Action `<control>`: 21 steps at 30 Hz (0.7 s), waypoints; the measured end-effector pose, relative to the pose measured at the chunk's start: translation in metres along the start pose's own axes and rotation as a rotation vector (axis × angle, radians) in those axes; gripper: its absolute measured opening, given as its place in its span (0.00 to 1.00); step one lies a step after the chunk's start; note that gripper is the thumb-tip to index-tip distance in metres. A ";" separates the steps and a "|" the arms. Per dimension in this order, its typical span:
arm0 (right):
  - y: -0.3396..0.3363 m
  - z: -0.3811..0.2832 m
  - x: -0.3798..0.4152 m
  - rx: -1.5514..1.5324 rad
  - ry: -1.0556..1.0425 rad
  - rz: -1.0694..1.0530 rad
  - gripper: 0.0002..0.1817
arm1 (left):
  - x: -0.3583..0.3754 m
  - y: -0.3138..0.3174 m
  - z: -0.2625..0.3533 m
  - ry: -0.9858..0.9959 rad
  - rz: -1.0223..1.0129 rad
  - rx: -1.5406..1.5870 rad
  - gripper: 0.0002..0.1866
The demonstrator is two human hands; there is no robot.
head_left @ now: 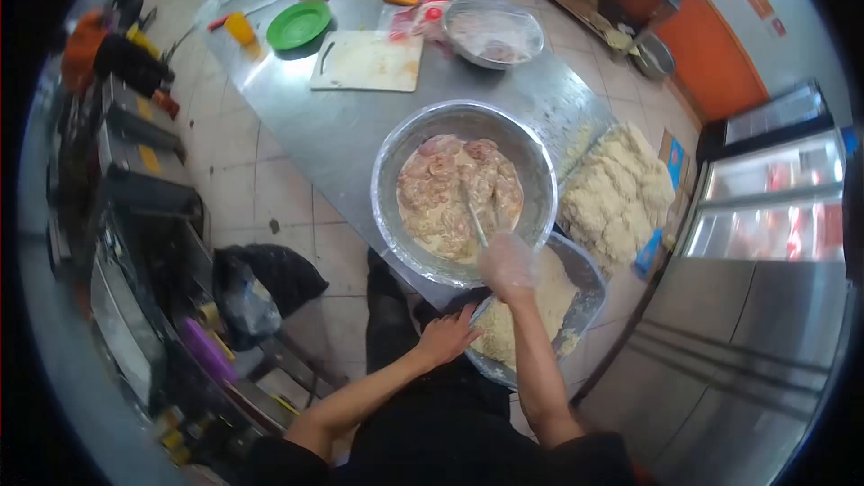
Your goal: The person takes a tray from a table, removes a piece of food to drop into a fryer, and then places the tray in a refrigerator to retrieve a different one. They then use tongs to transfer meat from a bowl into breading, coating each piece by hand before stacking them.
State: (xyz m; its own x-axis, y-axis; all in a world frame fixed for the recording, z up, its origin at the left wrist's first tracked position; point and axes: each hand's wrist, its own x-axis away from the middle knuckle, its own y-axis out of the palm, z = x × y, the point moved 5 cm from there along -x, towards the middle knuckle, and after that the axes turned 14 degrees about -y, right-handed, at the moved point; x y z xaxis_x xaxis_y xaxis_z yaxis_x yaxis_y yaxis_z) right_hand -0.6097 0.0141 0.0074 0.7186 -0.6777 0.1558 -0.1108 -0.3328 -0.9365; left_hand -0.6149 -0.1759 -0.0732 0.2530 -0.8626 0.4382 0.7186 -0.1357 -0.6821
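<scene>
A large metal bowl holds raw meat pieces in a pale, creamy liquid. My right hand, in a clear plastic glove, is closed around a thin metal utensil at the bowl's near rim. The utensil's far end dips among the meat, so its kind is hidden. Lower down, my bare left hand grips the left edge of a plastic tub. Pale breading crumbs fill this tub, and my right forearm crosses above it.
A heap of breading lies right of the bowl. Farther along the steel table are a white cutting board, a green plate and a plastic-covered bowl. A person in orange stands at far left.
</scene>
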 end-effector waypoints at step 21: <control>-0.009 0.056 -0.061 0.150 -0.258 -0.049 0.15 | 0.005 0.004 -0.006 -0.063 0.062 0.166 0.29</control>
State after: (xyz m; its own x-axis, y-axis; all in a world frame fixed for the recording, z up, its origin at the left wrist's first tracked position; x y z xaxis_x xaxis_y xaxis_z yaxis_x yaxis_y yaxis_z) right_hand -0.6137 0.0953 -0.0109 0.8736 -0.4676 0.1346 0.0171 -0.2470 -0.9689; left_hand -0.6147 -0.1841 -0.0775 0.3366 -0.8340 0.4372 0.7959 0.0039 -0.6054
